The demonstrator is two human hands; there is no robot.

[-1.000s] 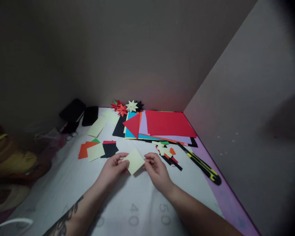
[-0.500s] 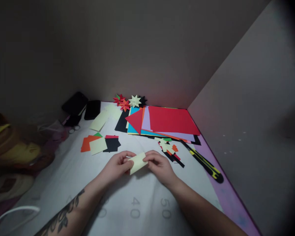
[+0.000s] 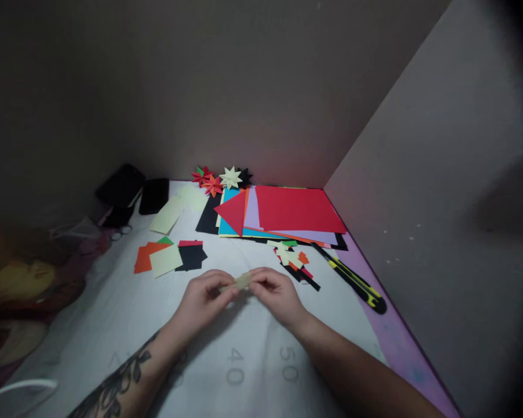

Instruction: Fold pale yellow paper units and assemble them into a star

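A small cream piece of paper (image 3: 243, 281) is pinched between both hands above the white printed sheet (image 3: 261, 360). My left hand (image 3: 204, 299) grips its left end with thumb and fingers, while my right hand (image 3: 276, 293) closes on the right end. Only a narrow strip of the paper shows; the fingers cover the rest. Left of the hands lie cut squares: orange (image 3: 143, 259), cream (image 3: 166, 260) and black (image 3: 192, 257). To the right is a loose heap of coloured paper scraps (image 3: 293, 258).
A yellow-and-black utility knife (image 3: 357, 281) lies at the right edge. Behind are stacked coloured sheets (image 3: 300, 209) and several folded paper stars (image 3: 230, 178) against the wall. Two dark phone-like objects (image 3: 154, 196) and scissor handles (image 3: 122, 233) sit back left, near a yellow plush-like item (image 3: 26, 278).
The cream paper has gone from a broad visible face to a narrow strip between the fingers, and the hands have come closer together. The view has shifted slightly.
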